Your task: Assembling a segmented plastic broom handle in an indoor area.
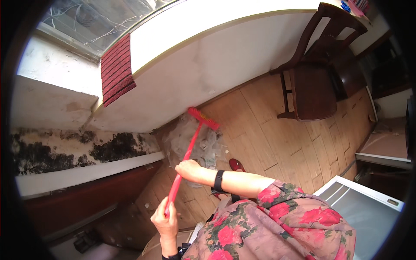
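Note:
A red broom (pixel 189 149) slants away from me, its bristled head (pixel 203 118) on the floor close to the base of the wall. My right hand (pixel 188 170) is closed round the middle of the handle. Lower down, my left hand (pixel 165 219) grips the handle near its end. A crumpled, whitish, see-through heap (pixel 175 138) that looks like plastic film and litter lies beside and under the broom, in the corner by the wall. Small pale scraps are scattered around it. A red shoe (pixel 236 165) of mine shows just right of the heap.
A dark wooden chair (pixel 314 93) stands against the wall at the far right. A white-framed panel (pixel 359 203) is near on my right. Dark red striped cloth (pixel 118 71) hangs off the window ledge. Black mould patches (pixel 117 147) mark the left wall above a brown wooden board (pixel 95 195).

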`<state>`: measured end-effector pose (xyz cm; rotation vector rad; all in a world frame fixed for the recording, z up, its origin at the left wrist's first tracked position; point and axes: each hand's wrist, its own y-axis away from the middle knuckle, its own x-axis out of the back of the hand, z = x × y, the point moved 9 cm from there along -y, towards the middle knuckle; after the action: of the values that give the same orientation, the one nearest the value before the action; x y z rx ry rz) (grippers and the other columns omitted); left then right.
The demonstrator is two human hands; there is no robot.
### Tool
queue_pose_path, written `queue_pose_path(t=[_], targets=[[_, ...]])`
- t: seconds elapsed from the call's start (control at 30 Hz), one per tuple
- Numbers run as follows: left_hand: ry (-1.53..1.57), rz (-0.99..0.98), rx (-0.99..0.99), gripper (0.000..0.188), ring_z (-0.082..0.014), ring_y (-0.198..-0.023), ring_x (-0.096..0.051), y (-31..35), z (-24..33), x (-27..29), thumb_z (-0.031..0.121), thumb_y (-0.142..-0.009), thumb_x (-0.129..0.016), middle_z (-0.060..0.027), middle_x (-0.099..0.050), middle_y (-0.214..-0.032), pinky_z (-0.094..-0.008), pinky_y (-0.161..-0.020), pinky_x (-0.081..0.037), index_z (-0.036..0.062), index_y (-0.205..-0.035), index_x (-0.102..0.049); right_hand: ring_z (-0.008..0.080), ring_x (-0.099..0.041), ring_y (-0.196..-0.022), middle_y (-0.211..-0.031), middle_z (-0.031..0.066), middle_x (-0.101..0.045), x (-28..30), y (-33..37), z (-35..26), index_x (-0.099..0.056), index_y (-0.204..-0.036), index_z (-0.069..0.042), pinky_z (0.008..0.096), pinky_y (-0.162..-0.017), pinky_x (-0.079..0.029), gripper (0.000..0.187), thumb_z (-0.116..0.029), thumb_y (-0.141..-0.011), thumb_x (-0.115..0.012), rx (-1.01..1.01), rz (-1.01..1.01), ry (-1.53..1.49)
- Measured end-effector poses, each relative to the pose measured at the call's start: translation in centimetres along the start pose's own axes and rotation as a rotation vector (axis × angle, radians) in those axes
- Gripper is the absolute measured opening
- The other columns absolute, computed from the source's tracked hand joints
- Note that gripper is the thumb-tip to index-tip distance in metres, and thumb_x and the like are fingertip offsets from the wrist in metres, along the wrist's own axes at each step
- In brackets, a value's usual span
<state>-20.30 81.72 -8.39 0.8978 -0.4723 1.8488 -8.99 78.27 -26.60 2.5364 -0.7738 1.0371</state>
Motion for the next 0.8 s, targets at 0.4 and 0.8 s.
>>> queue_pose_path(t=[0.4,0.8], targets=[[0.059,-0.206,-0.074,0.019,-0.0245,-0.058,-0.066,0.2,0.0,-5.7,0.007,-0.080,-0.068,-0.0149,-0.066,-0.073,-0.0317,-0.054,-0.051,0.0007,-0.098,-0.066,0.0359,-0.067,-0.080,-0.079,0.0205,-0.067,-1.2,8.9,6.1,-0.065,-0.084,-0.003,0.0450,-0.068,-0.053,0.016,-0.015,-0.082,-0.054,-0.252,-0.271,0.031],[-0.061,0.040,0.059,0.018,-0.0206,-0.055,-0.065,1.1,-0.2,2.7,0.006,-0.081,-0.068,-0.0161,-0.067,-0.075,-0.0290,-0.050,-0.050,-0.0019,-0.098,-0.066,0.0343,-0.067,-0.073,-0.072,0.0189,-0.065,-2.6,0.5,-2.7,-0.062,-0.077,-0.003,0.0453,-0.064,-0.054,0.014,-0.017,-0.080,-0.059,-0.022,-0.057,-0.100]])
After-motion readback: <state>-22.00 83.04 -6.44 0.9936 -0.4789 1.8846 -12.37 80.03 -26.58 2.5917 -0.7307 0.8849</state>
